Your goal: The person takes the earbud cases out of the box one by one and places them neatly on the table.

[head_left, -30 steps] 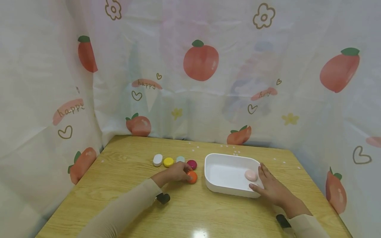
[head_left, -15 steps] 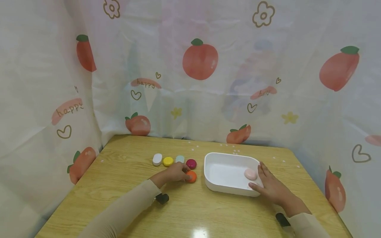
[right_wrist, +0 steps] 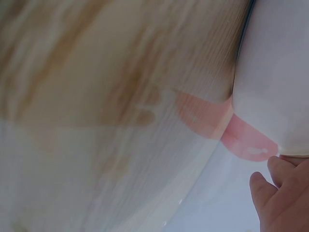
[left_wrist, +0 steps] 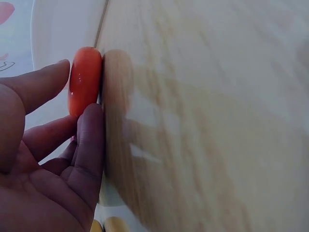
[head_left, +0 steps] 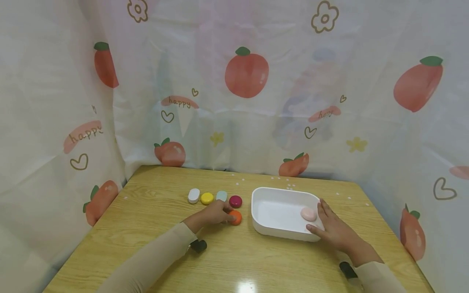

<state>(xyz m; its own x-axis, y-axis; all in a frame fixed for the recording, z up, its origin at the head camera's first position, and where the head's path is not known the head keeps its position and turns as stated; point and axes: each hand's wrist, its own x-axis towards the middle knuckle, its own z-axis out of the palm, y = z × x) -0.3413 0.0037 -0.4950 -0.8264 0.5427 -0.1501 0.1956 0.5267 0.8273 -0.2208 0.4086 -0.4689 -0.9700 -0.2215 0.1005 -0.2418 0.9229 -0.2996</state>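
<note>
A smooth, rounded orange disc (head_left: 235, 217) lies on the wooden table, left of a white plastic tub (head_left: 282, 235). My left hand (head_left: 217, 212) has its thumb and fingers about the disc; in the left wrist view the thumb tip is right at its upper face and a fingertip meets its edge beside the tabletop. Inside the tub, near its right end, sits a pale pink piece (head_left: 308, 214) of similar shape. My right hand (head_left: 338, 232) rests at the tub's right end, fingers extended along the rim and thumb over the near side.
Behind my left hand several similar pieces form a row: white (head_left: 194, 195), yellow (head_left: 207, 198), pale green (head_left: 221, 195) and dark red (head_left: 235, 201). Small white specks dot the far part of the table (head_left: 161, 183). A printed curtain (head_left: 249, 130) encloses the back and sides.
Both hands, the orange disc and the tub keep their places. Only a slight shift of the whole head view shows.
</note>
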